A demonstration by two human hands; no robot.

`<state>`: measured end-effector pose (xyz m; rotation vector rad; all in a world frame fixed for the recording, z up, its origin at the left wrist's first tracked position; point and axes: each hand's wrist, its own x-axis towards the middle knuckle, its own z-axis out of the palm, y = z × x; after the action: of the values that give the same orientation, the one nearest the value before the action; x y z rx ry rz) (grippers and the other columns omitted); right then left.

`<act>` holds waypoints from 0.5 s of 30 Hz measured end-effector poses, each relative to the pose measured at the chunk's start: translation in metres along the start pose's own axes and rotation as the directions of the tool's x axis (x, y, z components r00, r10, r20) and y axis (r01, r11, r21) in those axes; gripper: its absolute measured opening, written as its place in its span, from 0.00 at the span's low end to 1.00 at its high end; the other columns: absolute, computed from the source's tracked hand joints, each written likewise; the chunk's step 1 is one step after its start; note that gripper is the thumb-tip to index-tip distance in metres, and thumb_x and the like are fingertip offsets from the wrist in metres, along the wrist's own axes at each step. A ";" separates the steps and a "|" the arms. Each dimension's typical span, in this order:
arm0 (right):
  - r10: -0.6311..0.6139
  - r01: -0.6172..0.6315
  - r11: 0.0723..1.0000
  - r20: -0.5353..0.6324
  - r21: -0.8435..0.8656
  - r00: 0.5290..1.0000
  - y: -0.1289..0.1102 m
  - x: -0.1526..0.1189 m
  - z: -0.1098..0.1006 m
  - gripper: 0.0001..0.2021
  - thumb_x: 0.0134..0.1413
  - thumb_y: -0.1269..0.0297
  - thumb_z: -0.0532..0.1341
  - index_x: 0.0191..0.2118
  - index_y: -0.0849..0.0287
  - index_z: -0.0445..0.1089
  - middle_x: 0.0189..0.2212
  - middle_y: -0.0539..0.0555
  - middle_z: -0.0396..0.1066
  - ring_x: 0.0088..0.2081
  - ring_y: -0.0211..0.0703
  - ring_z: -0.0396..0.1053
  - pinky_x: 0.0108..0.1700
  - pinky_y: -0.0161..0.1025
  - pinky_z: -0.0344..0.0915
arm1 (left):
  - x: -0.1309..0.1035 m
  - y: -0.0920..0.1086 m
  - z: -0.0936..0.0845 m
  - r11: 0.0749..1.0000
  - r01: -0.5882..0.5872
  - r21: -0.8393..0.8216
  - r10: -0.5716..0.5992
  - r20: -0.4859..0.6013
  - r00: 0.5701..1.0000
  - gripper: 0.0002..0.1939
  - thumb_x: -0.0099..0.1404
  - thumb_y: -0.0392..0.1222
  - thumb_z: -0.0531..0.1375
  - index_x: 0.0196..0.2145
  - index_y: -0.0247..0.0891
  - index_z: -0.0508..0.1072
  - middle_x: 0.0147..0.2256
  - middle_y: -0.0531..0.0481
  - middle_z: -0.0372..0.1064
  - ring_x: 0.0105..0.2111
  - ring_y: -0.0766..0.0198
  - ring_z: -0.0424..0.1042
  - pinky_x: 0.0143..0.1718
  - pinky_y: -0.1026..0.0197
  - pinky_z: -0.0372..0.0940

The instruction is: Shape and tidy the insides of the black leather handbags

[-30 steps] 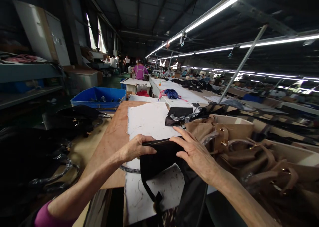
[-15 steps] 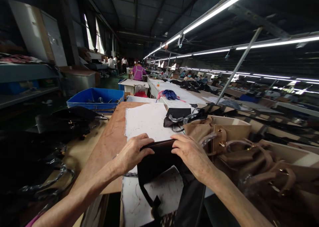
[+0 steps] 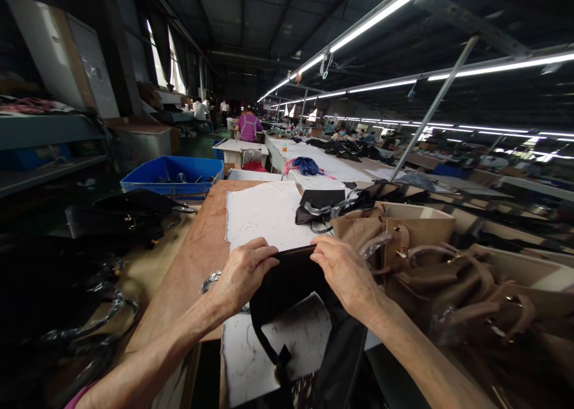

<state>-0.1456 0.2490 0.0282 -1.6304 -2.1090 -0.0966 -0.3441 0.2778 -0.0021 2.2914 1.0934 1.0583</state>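
Left hand [image 3: 244,274] and right hand [image 3: 345,271] — each grip pinched shut on black bag [image 3: 287,286] top edge, over white sheet [image 3: 264,214].

Bag [image 3: 287,283] on sheet [image 3: 264,214], which lies on table [image 3: 197,247]; left hand [image 3: 244,274] and right hand [image 3: 345,271] at its top edge. Handbags [image 3: 430,259] right; crate [image 3: 173,176] behind left.

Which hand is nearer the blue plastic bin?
Left. The left hand grips the black fabric bag below and right of the blue plastic bin; the right hand is farther right.
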 end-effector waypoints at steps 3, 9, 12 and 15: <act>0.042 -0.042 0.999 0.004 -0.029 0.999 -0.001 0.001 0.001 0.08 0.55 0.71 0.52 0.31 0.60 0.68 0.33 0.55 0.69 0.39 0.41 0.65 0.41 0.36 0.60 | 0.000 0.001 0.001 0.999 0.023 -0.043 -0.024 -0.010 1.000 0.08 0.62 0.37 0.54 0.33 0.38 0.74 0.28 0.54 0.65 0.26 0.70 0.64 0.29 0.68 0.55; 0.093 -0.093 0.995 0.012 -0.039 0.996 0.001 0.002 0.002 0.05 0.52 0.71 0.55 0.27 0.60 0.64 0.31 0.53 0.68 0.36 0.40 0.64 0.39 0.34 0.59 | 0.003 -0.001 0.003 0.989 0.066 -0.132 -0.068 -0.010 0.998 0.07 0.59 0.37 0.55 0.32 0.37 0.73 0.28 0.54 0.66 0.28 0.69 0.65 0.31 0.67 0.56; 0.100 -0.100 0.994 0.006 -0.039 0.995 0.002 0.002 0.002 0.07 0.51 0.71 0.56 0.24 0.60 0.62 0.29 0.52 0.68 0.34 0.39 0.64 0.37 0.34 0.58 | 0.005 -0.002 0.003 0.983 0.087 -0.161 -0.087 0.006 0.996 0.06 0.58 0.37 0.56 0.31 0.37 0.72 0.28 0.54 0.67 0.29 0.68 0.65 0.33 0.67 0.56; 0.109 -0.109 0.993 -0.003 -0.037 0.994 0.002 0.002 0.001 0.09 0.50 0.71 0.56 0.21 0.59 0.59 0.28 0.52 0.67 0.32 0.38 0.63 0.35 0.33 0.57 | 0.005 -0.001 0.001 0.976 0.119 -0.184 -0.115 0.033 0.993 0.06 0.57 0.38 0.56 0.31 0.37 0.72 0.28 0.54 0.67 0.30 0.67 0.65 0.33 0.66 0.56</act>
<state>-0.1449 0.2519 0.0278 -1.7638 -2.0240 -0.1014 -0.3416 0.2828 -0.0009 2.0625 1.0596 1.0397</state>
